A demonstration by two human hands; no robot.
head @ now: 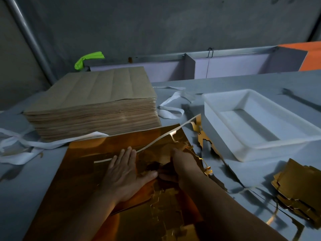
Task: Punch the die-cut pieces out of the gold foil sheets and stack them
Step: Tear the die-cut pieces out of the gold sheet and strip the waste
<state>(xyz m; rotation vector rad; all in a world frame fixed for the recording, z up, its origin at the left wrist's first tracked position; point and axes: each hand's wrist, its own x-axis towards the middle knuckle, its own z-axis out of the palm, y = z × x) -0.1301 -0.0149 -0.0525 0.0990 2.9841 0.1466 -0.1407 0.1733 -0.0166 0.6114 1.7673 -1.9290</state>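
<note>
Gold foil sheet (83,164) under both our hands: left hand (123,171) pressing flat, right hand (184,164) in an unclear grip; its right edge torn ragged.

A packaging workshop: stacked brown sheets (93,103), grey worktable (225,80), bare wall.

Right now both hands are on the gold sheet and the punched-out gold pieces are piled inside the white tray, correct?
No. The head view shows the gold pieces piled on the table near the white tray, not inside it. The left hand and right hand are on the gold sheet.
</note>
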